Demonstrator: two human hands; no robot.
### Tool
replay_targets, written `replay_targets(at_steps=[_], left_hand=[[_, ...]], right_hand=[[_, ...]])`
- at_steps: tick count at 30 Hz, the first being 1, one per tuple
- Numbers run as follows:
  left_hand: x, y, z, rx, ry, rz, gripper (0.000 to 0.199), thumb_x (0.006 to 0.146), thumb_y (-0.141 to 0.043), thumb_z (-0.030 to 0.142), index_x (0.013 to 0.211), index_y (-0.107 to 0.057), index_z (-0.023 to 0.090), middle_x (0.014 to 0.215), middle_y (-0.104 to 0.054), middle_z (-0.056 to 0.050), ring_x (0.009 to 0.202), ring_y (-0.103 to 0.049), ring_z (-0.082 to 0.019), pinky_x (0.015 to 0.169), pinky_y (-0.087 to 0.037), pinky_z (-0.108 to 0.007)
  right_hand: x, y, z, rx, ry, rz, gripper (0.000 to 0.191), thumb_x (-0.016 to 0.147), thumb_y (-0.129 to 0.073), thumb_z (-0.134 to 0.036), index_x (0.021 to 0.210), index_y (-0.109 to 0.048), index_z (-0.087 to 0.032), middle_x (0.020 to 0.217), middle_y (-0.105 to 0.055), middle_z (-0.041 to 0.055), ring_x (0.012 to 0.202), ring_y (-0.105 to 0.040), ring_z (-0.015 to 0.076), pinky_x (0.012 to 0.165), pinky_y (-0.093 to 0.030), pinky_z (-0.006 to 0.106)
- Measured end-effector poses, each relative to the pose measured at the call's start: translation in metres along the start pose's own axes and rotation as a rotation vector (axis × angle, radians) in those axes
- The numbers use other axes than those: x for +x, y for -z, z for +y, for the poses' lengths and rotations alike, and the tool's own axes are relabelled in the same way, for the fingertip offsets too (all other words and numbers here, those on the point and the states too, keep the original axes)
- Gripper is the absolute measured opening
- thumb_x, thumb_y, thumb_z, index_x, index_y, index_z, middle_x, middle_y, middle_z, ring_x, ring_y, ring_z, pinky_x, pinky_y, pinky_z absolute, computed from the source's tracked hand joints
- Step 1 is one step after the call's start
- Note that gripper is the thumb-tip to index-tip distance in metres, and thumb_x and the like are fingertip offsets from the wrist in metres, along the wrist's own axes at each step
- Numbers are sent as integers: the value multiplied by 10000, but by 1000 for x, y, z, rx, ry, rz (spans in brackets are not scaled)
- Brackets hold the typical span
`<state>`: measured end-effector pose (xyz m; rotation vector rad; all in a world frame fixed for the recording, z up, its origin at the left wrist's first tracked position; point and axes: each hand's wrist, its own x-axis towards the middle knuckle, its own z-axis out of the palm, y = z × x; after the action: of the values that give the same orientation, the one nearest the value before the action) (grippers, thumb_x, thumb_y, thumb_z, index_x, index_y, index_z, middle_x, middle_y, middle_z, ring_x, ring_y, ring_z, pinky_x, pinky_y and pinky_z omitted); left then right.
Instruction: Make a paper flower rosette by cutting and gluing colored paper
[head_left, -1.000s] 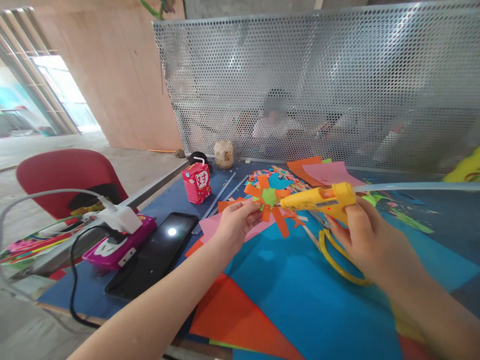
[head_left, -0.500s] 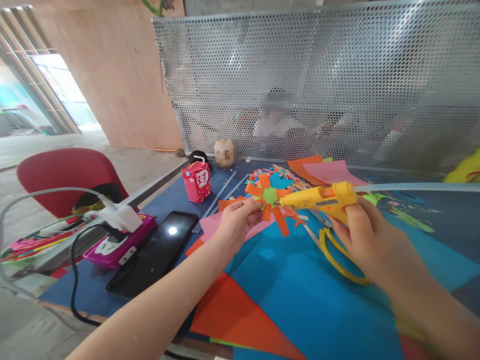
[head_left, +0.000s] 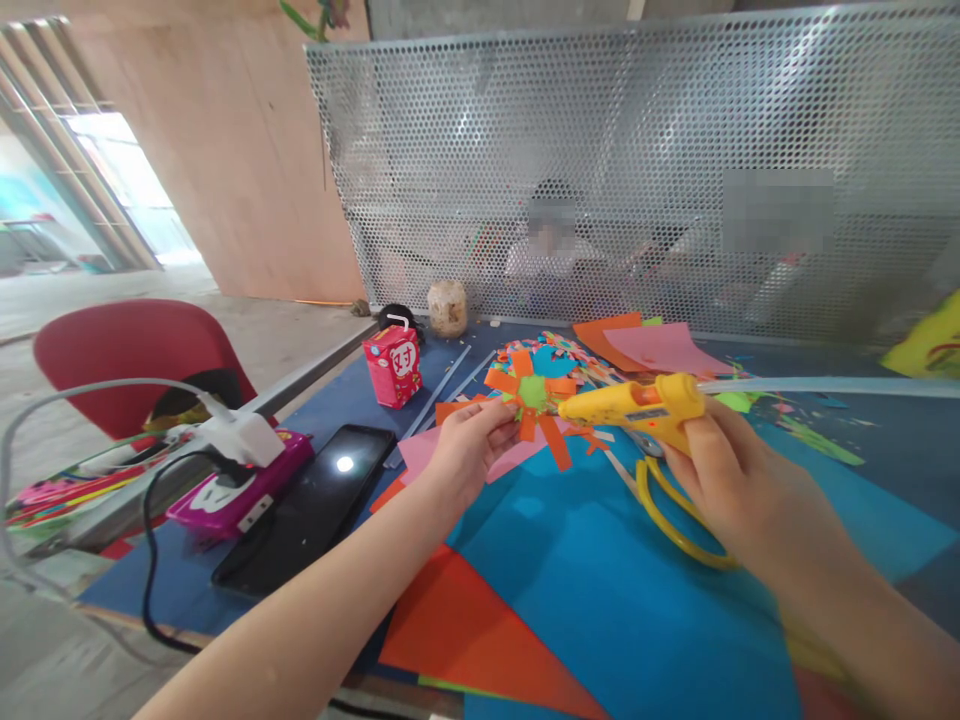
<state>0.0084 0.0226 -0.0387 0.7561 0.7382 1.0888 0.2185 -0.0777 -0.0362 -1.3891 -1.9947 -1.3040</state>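
Between the fingers of my left hand (head_left: 476, 440) is an orange paper flower (head_left: 553, 440) with strip petals and a green centre (head_left: 533, 392). My right hand (head_left: 731, 470) grips a yellow glue gun (head_left: 634, 405), a long clear glue stick (head_left: 825, 385) running out of its back. Its nozzle points left, a little to the right of the green centre. Below the gun lie scissors with yellow handles (head_left: 675, 530), partly hidden by my right hand. Blue paper (head_left: 615, 590) spreads under both hands, with a red-orange sheet (head_left: 480, 640) at its left.
A pink drink carton (head_left: 394, 368), a phone (head_left: 307, 510) and a purple power strip (head_left: 240, 490) with a white plug stand on the left. Paper scraps (head_left: 562, 350) and a jar (head_left: 448, 308) sit behind. Perforated metal (head_left: 465, 130) closes off the back; a person (head_left: 551, 260) is beyond.
The glue gun has drawn slightly back from the flower's centre, leaving a small gap. The flower in my left hand has shifted slightly left and tilted.
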Motion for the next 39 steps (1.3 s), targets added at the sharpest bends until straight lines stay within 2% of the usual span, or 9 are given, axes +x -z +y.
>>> replay_targets(at_steps=[10,19,21,23,26,27,29,32,39], left_hand=[[1,0,1,-9,20,27,41,703,-594,66,707,-635,68,777,-689,-114,656,-654,-153,649,-527,-250],[3,0,7,-63,-18,120,66,702,-579,42,681,-618,91,682,-678,-65,594,-642,-131,609,-522,-231],[4,0,10,-78,-27,142,80,703,-571,34,672,-614,95,674,-678,-65,577,-637,-125,605,-523,-227],[3,-1,12,-91,-28,163,90,707,-567,29,669,-610,99,646,-671,-59,554,-632,-121,592,-525,-226],[3,-2,15,-94,-13,188,102,726,-550,23,672,-601,95,625,-663,-61,542,-631,-124,568,-529,-228],[3,-2,15,-92,-7,197,109,734,-542,19,674,-596,92,626,-664,-63,541,-632,-124,561,-529,-225],[3,-3,16,-86,0,215,125,750,-524,12,672,-584,89,626,-662,-65,538,-632,-119,550,-525,-216],[2,-4,16,-80,5,228,144,763,-513,7,664,-574,91,604,-651,-53,521,-625,-110,545,-522,-209],[-1,-4,18,-75,12,241,144,748,-529,3,653,-580,98,617,-655,-66,523,-627,-116,548,-521,-209]], right_hand=[[-1,6,0,-33,30,12,181,813,-456,-99,993,-463,-109,1001,-618,186,747,-641,258,468,-470,275],[-3,5,2,-34,37,26,95,825,-468,-133,919,-456,-131,972,-620,181,730,-644,244,469,-462,268],[-6,2,13,-25,-73,31,96,830,-474,-208,904,-448,-152,924,-621,148,678,-635,229,439,-437,262],[-12,-2,30,-54,-293,-25,172,807,-494,-307,898,-445,-169,836,-609,106,595,-611,222,405,-395,265],[-24,-12,63,-26,-764,-353,366,749,-517,-447,959,-460,-153,818,-602,111,581,-593,255,413,-374,291],[-28,-15,73,-23,-826,-395,382,761,-496,-447,970,-472,-128,778,-610,122,602,-597,274,428,-385,302],[-35,-22,88,-13,-893,-459,400,774,-480,-438,944,-518,-78,695,-619,143,603,-606,296,443,-405,321],[-43,-33,94,18,-958,-544,360,808,-462,-374,913,-581,-51,666,-634,154,609,-620,291,469,-438,336],[-61,-46,85,98,-982,-653,244,876,-509,-324,1070,-545,-181,1064,-583,56,850,-590,170,723,-506,367]])
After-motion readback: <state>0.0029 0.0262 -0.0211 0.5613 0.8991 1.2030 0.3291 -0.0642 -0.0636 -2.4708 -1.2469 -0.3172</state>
